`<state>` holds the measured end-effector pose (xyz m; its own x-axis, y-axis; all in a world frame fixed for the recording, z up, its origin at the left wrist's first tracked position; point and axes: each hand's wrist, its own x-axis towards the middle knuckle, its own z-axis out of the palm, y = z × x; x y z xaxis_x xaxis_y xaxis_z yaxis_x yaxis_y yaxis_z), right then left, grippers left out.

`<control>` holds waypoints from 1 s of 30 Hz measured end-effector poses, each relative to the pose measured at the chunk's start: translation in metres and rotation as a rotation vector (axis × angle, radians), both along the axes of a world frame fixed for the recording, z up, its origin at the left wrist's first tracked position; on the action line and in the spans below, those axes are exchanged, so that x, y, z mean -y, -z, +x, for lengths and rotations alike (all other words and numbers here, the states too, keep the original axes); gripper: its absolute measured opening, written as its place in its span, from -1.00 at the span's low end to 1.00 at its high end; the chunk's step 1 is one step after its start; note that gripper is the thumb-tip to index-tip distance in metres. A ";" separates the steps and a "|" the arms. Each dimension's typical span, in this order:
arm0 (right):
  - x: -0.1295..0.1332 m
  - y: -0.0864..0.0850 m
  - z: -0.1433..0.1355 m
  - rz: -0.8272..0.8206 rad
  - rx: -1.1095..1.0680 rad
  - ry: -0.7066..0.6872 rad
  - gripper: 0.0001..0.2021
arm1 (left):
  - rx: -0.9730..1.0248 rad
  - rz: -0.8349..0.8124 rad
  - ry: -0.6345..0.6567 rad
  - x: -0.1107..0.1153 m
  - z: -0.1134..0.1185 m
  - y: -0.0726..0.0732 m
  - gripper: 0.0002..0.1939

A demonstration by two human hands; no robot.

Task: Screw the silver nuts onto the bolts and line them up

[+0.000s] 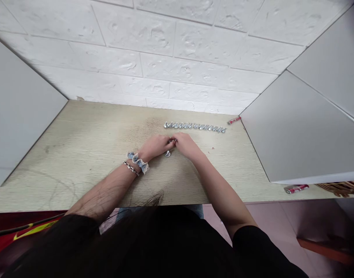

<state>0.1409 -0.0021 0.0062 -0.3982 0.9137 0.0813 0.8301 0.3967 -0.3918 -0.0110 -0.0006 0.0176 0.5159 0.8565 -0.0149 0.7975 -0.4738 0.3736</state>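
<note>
My left hand [157,146] and my right hand [186,145] meet over the middle of the table, fingertips almost touching. Between the closed fingers of both is a small shiny metal piece [172,141], mostly hidden, so its exact kind does not show. Just below the fingertips, a single silvery bolt with a wide round washer or flange [167,153] rests on the tabletop. Beyond my hands runs a long row of several similar bolts [196,126], set close together and slanting slightly down to the right. A frilly blue-and-white band and a chain bracelet circle my left wrist.
The pale wooden tabletop [87,154] ends at a white brick-patterned wall [188,69]. Grey-white panels [20,100] stand left and right. A red-and-silver battery-like cylinder [234,120] lies by the right panel, and another [296,189] near the front edge.
</note>
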 end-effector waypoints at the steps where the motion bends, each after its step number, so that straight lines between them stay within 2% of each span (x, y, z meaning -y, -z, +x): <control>1: 0.000 -0.001 0.000 -0.003 0.008 0.000 -0.73 | -0.009 -0.003 0.005 0.000 0.000 0.000 -0.55; 11: 0.000 0.001 0.001 0.007 0.031 0.023 -0.75 | -0.033 0.005 -0.026 -0.004 -0.003 0.006 -0.49; 15: 0.000 0.000 0.001 0.031 -0.015 0.067 -0.75 | 0.016 -0.017 -0.050 -0.005 -0.003 0.008 -0.55; 19: 0.003 -0.006 -0.002 0.087 -0.132 0.092 -0.72 | 0.183 -0.029 -0.152 -0.003 -0.002 0.005 -0.59; 22: 0.005 -0.010 -0.005 0.185 -0.227 0.073 -0.72 | 0.465 -0.041 -0.238 -0.002 -0.001 -0.001 -0.59; 24: 0.007 -0.012 -0.007 0.255 -0.281 0.057 -0.72 | 0.687 -0.167 -0.269 0.000 0.000 -0.004 -0.58; 26: 0.008 -0.012 -0.009 0.305 -0.319 0.049 -0.72 | 0.886 -0.406 -0.276 0.001 0.001 -0.006 -0.57; 28: 0.009 -0.011 -0.009 0.328 -0.341 0.047 -0.72 | 1.039 -0.646 -0.249 0.001 0.002 -0.005 -0.57; 30: 0.010 -0.010 -0.009 0.337 -0.349 0.041 -0.72 | 1.143 -0.806 -0.220 0.001 0.002 -0.002 -0.58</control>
<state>0.1316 -0.0117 0.0166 -0.2583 0.8282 0.4974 0.6896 0.5187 -0.5053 -0.0087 -0.0021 0.0200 0.4357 0.8771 -0.2021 -0.0959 0.2685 0.9585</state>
